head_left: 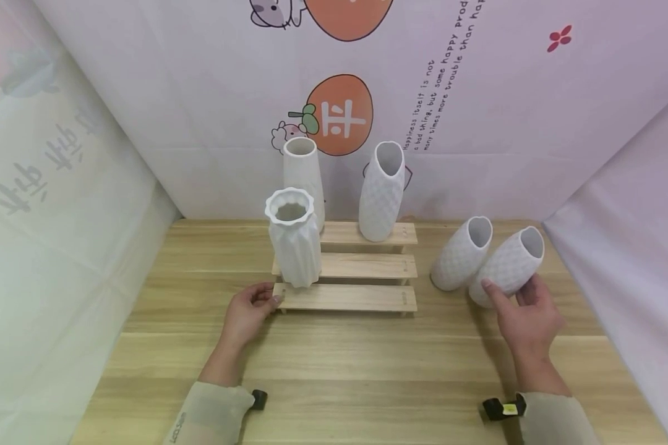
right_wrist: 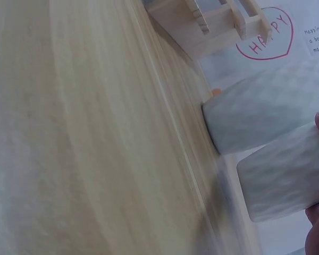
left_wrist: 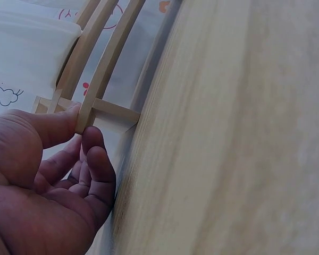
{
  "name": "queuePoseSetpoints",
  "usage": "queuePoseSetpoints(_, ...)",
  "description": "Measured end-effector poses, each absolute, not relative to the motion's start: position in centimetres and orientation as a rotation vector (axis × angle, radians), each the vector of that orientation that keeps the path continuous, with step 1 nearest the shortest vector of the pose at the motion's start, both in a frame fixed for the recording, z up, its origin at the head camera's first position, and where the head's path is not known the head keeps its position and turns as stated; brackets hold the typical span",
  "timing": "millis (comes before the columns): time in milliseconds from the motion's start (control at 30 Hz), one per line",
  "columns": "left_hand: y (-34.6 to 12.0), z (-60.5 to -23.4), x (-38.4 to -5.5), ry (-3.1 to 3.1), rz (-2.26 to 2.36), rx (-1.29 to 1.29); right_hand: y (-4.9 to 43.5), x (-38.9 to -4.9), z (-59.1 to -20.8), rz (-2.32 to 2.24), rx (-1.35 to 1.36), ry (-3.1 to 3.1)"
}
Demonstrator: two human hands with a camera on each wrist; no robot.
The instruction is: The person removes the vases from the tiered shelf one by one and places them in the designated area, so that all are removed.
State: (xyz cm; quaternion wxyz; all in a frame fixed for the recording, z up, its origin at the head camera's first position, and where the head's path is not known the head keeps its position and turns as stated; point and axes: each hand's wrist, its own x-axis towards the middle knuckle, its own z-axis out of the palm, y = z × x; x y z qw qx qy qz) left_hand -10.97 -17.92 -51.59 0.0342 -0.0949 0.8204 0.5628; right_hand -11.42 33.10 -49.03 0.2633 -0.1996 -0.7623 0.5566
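My right hand grips a white vase with a diamond-textured surface. In the right wrist view the base of this held vase appears off the table. Just left of it, a similar textured vase stands on the table. My left hand pinches the left end of the lowest board of a three-step wooden stand; the left wrist view shows thumb and fingers at the board's end. A pleated vase with a scalloped rim stands on the stand's left side, partly covering a plain vase behind.
Another textured vase stands at the right of the top step. The stand rests on a wood-grain table. Printed white cloth hangs at the back and both sides, close behind the stand.
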Motion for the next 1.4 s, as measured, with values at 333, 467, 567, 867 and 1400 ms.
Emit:
queuePoseSetpoints(333,-18.0,-52.0,-10.9,2.523,1.725,-0.294,34.2,-12.9,-49.4,1.472,-0.563,-2.106)
queuePoseSetpoints(467,-18.1,-52.1,-10.9,2.527,1.723,-0.301,34.3,-13.3,-49.5,1.487,-0.555,-2.111)
queuePoseSetpoints(567,-18.0,-52.1,-10.9,2.527,1.724,-0.304,34.3,-13.6,-49.6,1.504,-0.551,-2.113)
queuePoseSetpoints(867,-17.9,-52.1,-10.9,2.518,1.732,-0.304,34.4,-14.1,-50.1,1.523,-0.553,-2.107)
queuePoseSetpoints(1400,-17.8,-51.6,-11.1,2.519,1.723,-0.310,34.3,-14.6,-51.0,1.546,-0.537,-2.061)
